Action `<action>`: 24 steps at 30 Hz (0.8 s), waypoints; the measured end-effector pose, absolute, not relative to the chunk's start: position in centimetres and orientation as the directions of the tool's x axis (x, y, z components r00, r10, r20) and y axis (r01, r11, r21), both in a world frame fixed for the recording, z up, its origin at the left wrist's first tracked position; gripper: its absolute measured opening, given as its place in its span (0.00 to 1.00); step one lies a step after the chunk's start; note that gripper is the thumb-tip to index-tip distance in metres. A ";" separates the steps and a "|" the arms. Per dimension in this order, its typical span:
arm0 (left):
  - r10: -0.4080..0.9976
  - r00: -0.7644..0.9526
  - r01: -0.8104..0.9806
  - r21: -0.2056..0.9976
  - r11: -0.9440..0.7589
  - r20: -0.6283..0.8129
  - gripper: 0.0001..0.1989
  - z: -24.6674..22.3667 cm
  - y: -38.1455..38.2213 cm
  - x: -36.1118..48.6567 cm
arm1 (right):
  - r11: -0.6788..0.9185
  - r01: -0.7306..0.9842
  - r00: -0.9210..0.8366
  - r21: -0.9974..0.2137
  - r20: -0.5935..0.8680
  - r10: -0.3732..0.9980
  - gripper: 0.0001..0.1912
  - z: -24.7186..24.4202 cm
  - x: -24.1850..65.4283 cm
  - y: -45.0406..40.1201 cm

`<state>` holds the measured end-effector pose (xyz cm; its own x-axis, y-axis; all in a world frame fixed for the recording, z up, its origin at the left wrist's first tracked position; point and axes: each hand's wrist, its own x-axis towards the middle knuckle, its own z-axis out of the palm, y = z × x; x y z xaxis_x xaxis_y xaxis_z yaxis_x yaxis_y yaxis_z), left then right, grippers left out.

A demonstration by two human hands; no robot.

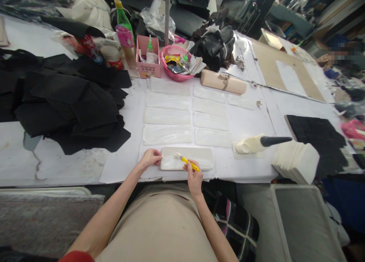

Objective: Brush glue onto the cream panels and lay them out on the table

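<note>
My right hand [194, 177] grips a paintbrush [188, 162] by its yellow handle, its bristles resting on a white rectangular sheet [201, 157] with rounded corners. This sheet seems to lie on top of a small stack near the table's front edge. At its left end, the closed fingers of my left hand [150, 158] pinch the edge. Beyond it, thin pieces with a wet-looking, streaky coating [167, 134] are laid out in two rows and a short third. To the right, a cream-coloured bottle with a black nozzle [249, 144] lies on its side.
Black cut pieces [65, 98] are heaped on the left. Toward the back stand a pink box [148, 58], a pink basket [178, 76], a green bottle [124, 18] and a beige roll [224, 82]. A white stack [298, 161] and black sheets [319, 140] sit right.
</note>
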<state>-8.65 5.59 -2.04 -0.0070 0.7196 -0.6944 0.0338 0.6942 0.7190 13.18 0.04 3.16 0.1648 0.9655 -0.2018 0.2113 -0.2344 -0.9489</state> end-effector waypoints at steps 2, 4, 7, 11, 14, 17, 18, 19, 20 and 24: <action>0.719 -0.002 0.033 0.719 0.694 -0.695 0.10 -2.0 5.6 -8.7 | -0.216 0.196 0.147 -0.956 -0.190 0.971 0.17 3.6 12.9 0.2; 0.720 0.002 0.035 0.720 0.693 -0.694 0.09 -2.1 5.6 -8.7 | -0.194 0.186 0.081 -0.963 -0.181 0.980 0.16 3.7 11.9 0.5; 0.722 0.006 0.038 0.721 0.692 -0.692 0.10 -2.1 5.6 -8.7 | -0.205 0.155 0.042 -0.966 -0.201 0.979 0.17 3.0 10.4 1.2; 0.721 -0.006 0.037 0.721 0.692 -0.693 0.10 -2.2 5.6 -8.6 | -0.244 0.124 0.120 -0.962 -0.229 0.966 0.18 2.1 10.8 1.9; 0.721 -0.012 0.036 0.720 0.693 -0.693 0.09 -2.2 5.6 -8.6 | -0.246 0.149 0.189 -0.958 -0.216 0.958 0.17 2.7 11.5 2.1; 0.719 -0.010 0.039 0.718 0.695 -0.695 0.10 -2.0 5.6 -8.6 | -0.203 0.145 0.130 -0.968 -0.185 0.974 0.16 3.5 10.7 2.4; 0.718 -0.010 0.042 0.717 0.696 -0.696 0.10 -2.0 5.6 -8.6 | -0.188 0.137 0.101 -0.973 -0.175 0.979 0.16 3.6 10.1 2.6; 0.717 -0.010 0.044 0.716 0.696 -0.697 0.09 -1.9 5.6 -8.6 | -0.183 0.128 0.084 -0.975 -0.173 0.981 0.15 3.5 9.6 2.8; 0.717 -0.011 0.045 0.716 0.697 -0.697 0.09 -1.9 5.6 -8.6 | -0.190 0.119 0.083 -0.975 -0.180 0.980 0.15 3.2 9.1 2.9; 0.712 -0.016 0.047 0.711 0.702 -0.702 0.08 -1.9 5.6 -8.5 | -0.254 0.072 0.101 -0.964 -0.247 0.964 0.14 1.8 8.5 2.9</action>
